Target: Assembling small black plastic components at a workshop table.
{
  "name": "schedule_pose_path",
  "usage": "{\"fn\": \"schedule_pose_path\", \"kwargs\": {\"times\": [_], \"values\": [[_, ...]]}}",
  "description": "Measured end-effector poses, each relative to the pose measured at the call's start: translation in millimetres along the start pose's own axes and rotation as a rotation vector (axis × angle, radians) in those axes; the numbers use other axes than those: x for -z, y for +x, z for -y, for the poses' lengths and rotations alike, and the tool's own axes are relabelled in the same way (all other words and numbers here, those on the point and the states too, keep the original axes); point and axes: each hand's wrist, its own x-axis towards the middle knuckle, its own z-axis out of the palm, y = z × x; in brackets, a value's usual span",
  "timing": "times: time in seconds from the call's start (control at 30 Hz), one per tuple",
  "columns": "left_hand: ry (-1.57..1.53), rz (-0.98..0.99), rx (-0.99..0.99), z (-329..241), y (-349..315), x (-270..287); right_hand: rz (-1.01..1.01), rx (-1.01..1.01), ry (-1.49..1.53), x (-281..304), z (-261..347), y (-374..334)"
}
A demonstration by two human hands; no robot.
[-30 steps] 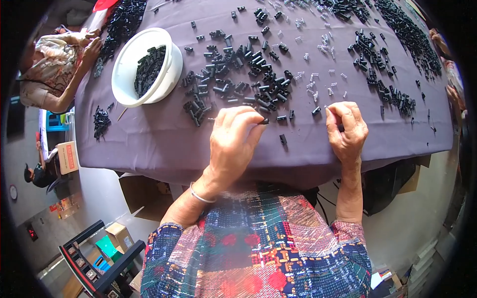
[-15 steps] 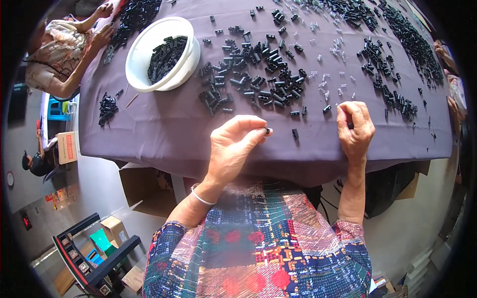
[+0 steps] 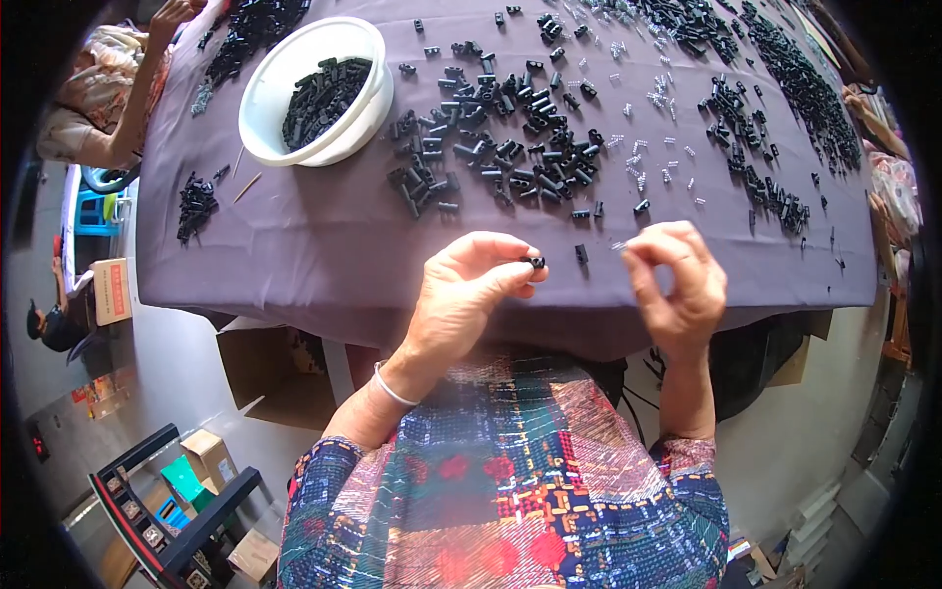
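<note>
Between thumb and fingers, my left hand pinches a small black plastic part above the table's front edge. My right hand, slightly blurred, is closed in a pinch on a tiny metal spring, which points toward the left hand. The spring and the held part are apart. One loose black part lies on the cloth between my hands. Ahead of them spreads a heap of similar black parts, with scattered springs to its right.
A white bowl of black parts stands at the left, with a small pile and thin stick beside it. More black parts cover the right and far sides of the purple-grey cloth. Other people's arms show at the sides.
My right hand has moved left and nearer from the springs, now carrying a spring. My left hand has shifted slightly, and the black part shows more. The view has tilted a little.
</note>
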Motion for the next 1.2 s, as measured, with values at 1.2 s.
{"fn": "schedule_pose_path", "kwargs": {"times": [1.2], "values": [[0.05,0.197,0.238,-12,-12,-1,0.282,0.014,0.145,-24,24,-5]]}}
